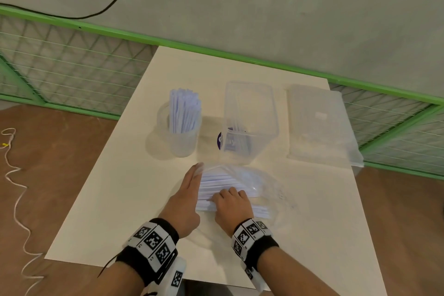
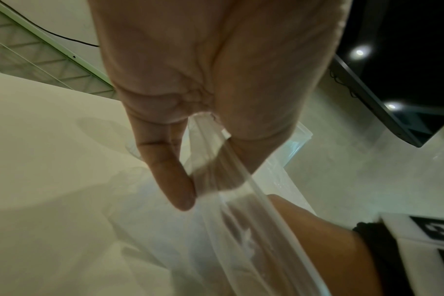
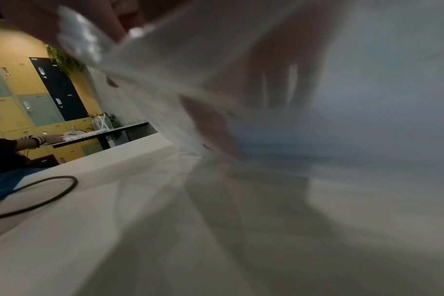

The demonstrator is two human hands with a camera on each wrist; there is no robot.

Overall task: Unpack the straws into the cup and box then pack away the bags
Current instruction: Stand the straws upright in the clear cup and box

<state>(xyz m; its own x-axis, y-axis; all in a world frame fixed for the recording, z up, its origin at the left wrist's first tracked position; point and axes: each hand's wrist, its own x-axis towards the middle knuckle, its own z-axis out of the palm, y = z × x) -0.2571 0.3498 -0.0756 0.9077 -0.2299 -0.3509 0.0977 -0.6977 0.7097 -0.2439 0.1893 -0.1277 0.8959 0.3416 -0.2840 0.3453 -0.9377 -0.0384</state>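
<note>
From the head view, the clear bag (image 1: 242, 185) lies on the white table (image 1: 101, 199) in front of the cup (image 1: 179, 137) and the box (image 1: 248, 122); the right hand (image 1: 233, 204) curls its fingers round the wrapped straws (image 1: 216, 187), and the left hand (image 1: 186, 197) reaches to the bag's edge. In the left wrist view, the left hand (image 2: 216, 80) pinches the bag's rim (image 2: 210, 160) between thumb and fingers. The right wrist view is blurred, only plastic over fingers (image 3: 210, 124) can be seen.

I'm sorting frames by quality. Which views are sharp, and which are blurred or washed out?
Head view: mostly sharp, edges bowed by the wide angle; the clear box and bag give little contrast against the pale table. Left wrist view: the left hand reads clearly, the bag film slightly smeared. Right wrist view: heavily blurred, straws and fingers indistinct, only the background lockers crisp.
</note>
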